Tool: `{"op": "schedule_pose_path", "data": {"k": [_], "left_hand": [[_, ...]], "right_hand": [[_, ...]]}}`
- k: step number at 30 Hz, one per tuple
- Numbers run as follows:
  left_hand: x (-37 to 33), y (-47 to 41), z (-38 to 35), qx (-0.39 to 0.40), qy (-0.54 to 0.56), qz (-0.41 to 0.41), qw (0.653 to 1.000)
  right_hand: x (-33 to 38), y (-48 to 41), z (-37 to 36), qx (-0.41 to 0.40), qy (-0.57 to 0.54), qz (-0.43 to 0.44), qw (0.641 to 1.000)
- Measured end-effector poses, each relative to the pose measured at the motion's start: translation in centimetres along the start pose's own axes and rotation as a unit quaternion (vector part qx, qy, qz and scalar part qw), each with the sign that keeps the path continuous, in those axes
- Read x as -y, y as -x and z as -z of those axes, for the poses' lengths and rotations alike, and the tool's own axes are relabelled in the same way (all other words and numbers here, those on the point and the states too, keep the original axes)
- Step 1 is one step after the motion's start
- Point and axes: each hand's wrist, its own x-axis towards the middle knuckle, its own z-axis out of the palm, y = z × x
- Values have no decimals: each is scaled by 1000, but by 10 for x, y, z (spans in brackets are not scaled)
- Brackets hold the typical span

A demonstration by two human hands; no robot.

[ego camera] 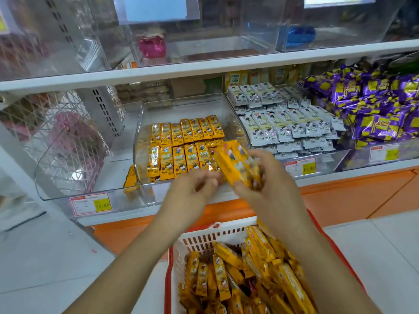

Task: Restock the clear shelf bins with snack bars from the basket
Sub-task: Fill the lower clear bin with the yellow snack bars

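Observation:
My right hand [267, 177] grips a bundle of yellow snack bars [238, 162], held tilted just above the front edge of the middle clear bin [145, 114]. That bin holds two neat rows of the same yellow bars [181, 143]. My left hand [195, 189] hovers beside the bundle with loosely curled fingers, its fingertips near the bundle's lower end; motion blur hides whether it touches. Below my arms, a white basket with red trim [204, 239] is full of loose yellow bars [238, 275].
One yellow bar [130, 180] lies outside the bin, in the left-hand clear bin [59, 173]. To the right are bins of white bars [283, 118] and purple packets [374, 103]. An upper shelf [204, 66] carries more clear bins. Price tags [90, 203] line the shelf front.

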Motion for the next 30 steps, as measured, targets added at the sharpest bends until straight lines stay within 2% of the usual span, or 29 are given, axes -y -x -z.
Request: {"op": "schedule_pose_path", "data": {"k": [2,4,8,10,11,13,16,19,24,27,30], "left_hand": [[2,-9,11,-85,-186,-64,977],[9,-15,22,-103,-273,-69,954],[26,-18,35,-42,-323,-65,943],[32,-21,40,-22,-329,-58,942],[33,-22,41,-14,-332,-50,942],[32,-26,42,3,-342,-33,939],[30,-27,44,22,-339,-27,940],[29,-28,45,26,-338,-32,940],[33,-26,43,19,-336,-43,941],[36,-18,43,-15,-277,-73,958],[36,-5,43,-60,-220,-109,968]], "right_hand": [[13,-35,-1,15,70,24,997],[25,-69,-7,38,186,23,982],[39,-109,-39,86,461,8,883],[38,-114,-55,96,525,13,845],[36,-115,-60,100,537,14,837],[28,-116,-67,114,515,-6,850],[10,-111,-78,166,404,-53,898],[-1,-100,-81,189,367,-49,909],[-14,-75,-75,118,336,55,933],[-21,-51,-67,63,240,145,958],[-25,-23,-52,-22,159,178,971]]}}
